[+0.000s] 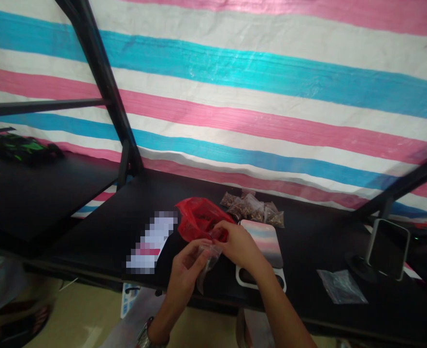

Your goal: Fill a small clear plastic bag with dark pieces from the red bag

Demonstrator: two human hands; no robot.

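Observation:
My left hand [187, 265], with a watch at the wrist, pinches a small clear plastic bag [210, 256] near the table's front edge. My right hand [237, 241] reaches in from the right, its fingers closed at the bag's upper edge; whether they hold anything besides the bag is hidden. Just beyond the fingers lies a red plastic bag [195, 215], open at the top, its contents hard to make out. A flat white kitchen scale [262, 239] with a shiny plate sits under and beside my right forearm. Behind it are several small filled clear bags [251, 207] in a pile.
A printed sheet [151, 244], blurred out, lies left of the red bag. On the right are a clear bag stack [342, 286] and a phone-like screen on a stand [388, 249]. Dark frame posts [108, 92] rise before a striped sheet. Someone's foot [28, 321] shows lower left.

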